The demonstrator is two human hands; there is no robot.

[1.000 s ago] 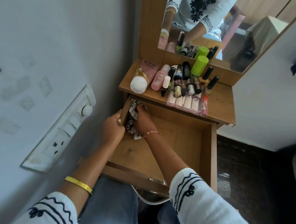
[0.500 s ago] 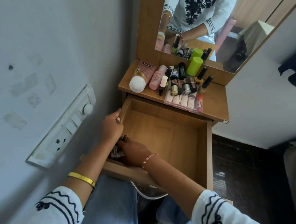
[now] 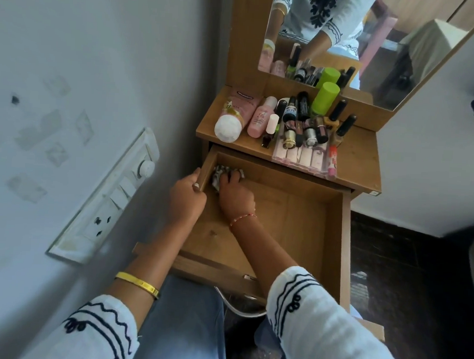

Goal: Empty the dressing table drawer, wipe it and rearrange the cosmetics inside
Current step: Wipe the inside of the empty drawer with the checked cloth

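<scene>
The wooden drawer (image 3: pixel 305 218) is pulled out and holds only a patterned cloth (image 3: pixel 219 176). My right hand (image 3: pixel 236 195) grips that cloth and presses it into the drawer's far left corner. My left hand (image 3: pixel 187 197) holds the drawer's left wall, thumb over the rim. On the dressing table top (image 3: pixel 355 158) lie the cosmetics: a pink lotion bottle with a white cap (image 3: pixel 233 116), a smaller pink bottle (image 3: pixel 259 117), a green-capped bottle (image 3: pixel 324 97), dark tubes (image 3: pixel 303 106), lipsticks (image 3: pixel 311 133) and a clear-packed set (image 3: pixel 303 156).
A mirror (image 3: pixel 374 46) rises behind the tabletop. A white switchboard with sockets (image 3: pixel 105 205) is fixed to the grey wall on the left, close to my left arm. Dark floor (image 3: pixel 390 269) lies to the right of the drawer.
My right hand slid the cloth from the drawer's near left corner back to its far left corner. My left hand stayed on the left wall.
</scene>
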